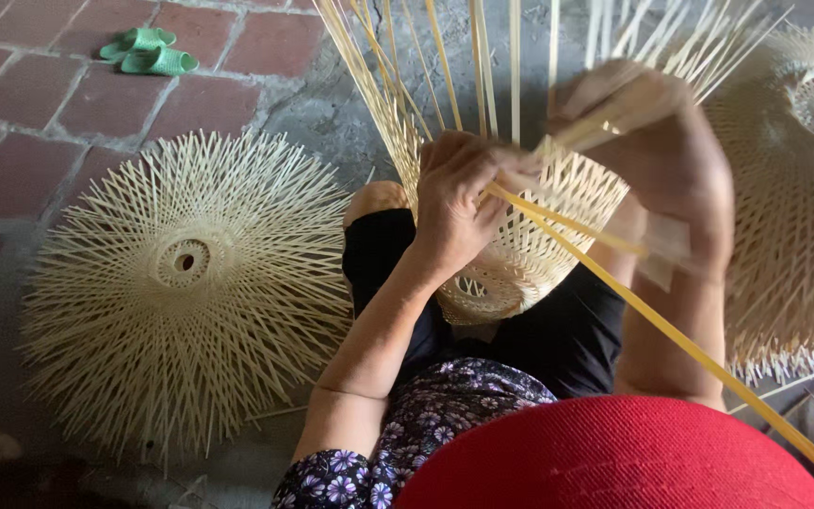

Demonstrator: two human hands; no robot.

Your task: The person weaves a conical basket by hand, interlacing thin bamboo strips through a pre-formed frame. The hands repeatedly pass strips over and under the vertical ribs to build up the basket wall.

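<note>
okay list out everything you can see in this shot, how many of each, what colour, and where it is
half-woven bamboo basket: one, pale straw, on the lap between both hands, loose strips fanning upward
long bamboo strip: one, yellow, running from the hands down to the lower right
flat woven bamboo piece: one, pale straw, on the ground at left, round hole in its middle
woven bamboo piece: one, pale straw, at the right edge, partly cut off
sandals: one pair, green, on the brick paving at top left
red brim: one, bottom edge, probably the wearer's hat
left hand: gripping the basket rim and strips
right hand: blurred, on the strips at the rim
</note>
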